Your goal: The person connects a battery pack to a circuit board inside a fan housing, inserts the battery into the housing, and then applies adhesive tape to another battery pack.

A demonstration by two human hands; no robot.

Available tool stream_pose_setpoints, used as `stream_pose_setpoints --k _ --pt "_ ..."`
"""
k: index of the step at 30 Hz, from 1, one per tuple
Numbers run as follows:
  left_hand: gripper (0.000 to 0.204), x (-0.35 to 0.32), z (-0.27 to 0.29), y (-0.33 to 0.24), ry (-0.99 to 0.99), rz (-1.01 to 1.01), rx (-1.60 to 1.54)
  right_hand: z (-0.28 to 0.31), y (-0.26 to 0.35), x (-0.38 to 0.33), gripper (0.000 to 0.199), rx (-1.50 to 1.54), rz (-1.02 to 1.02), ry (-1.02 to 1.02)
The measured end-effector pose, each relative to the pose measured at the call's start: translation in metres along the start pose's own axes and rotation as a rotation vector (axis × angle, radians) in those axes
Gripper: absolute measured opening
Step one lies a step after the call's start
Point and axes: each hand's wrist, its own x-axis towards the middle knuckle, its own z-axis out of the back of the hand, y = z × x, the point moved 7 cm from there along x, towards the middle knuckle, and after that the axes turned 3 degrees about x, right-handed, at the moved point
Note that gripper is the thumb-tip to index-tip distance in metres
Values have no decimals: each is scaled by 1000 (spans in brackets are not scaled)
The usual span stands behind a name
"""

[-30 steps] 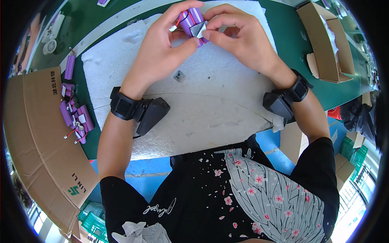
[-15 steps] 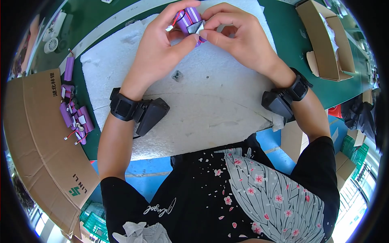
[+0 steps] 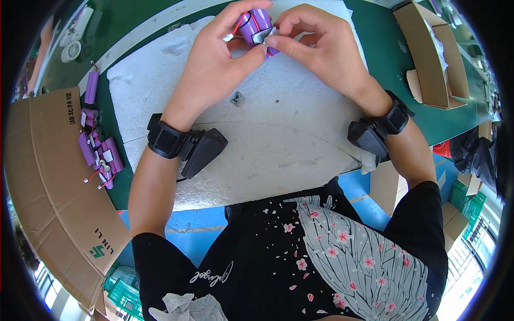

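Observation:
A purple battery pack point(image 3: 248, 28) of side-by-side cylindrical cells is held over the far part of the white foam sheet point(image 3: 257, 139). My left hand point(image 3: 219, 61) grips it from the left, thumb below and fingers along the top. From the pack's left side come red and black wires ending in a small white connector point(image 3: 228, 37). A dark patch with a silvery-white face point(image 3: 261, 36) lies across the cells. My right hand point(image 3: 321, 45) pinches the patch's right edge between thumb and index finger. The fingertips partly hide that edge.
Several purple battery packs point(image 3: 110, 155) with wires lie left of the foam, beside a large cardboard box point(image 3: 48, 176). An open cardboard carton point(image 3: 428, 59) stands at the far right of the green table point(image 3: 383, 59). A small dark square point(image 3: 236, 98) lies on the foam.
The battery pack has shifted slightly to the right in my left hand. My right fingers have moved a little along the patch's right edge, and its silvery face looks tilted differently.

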Motion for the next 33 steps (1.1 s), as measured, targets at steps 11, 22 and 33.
stream_pose_setpoints --k 11,22,33 --pt "50 -15 8 14 -3 -25 27 -2 -1 1 12 -5 -24 5" --pt "49 -9 10 21 -114 337 142 -4 10 -1 10 100 492 -24" --pt "49 -14 10 23 -203 695 248 -4 -15 -1 8 196 -86 -4"
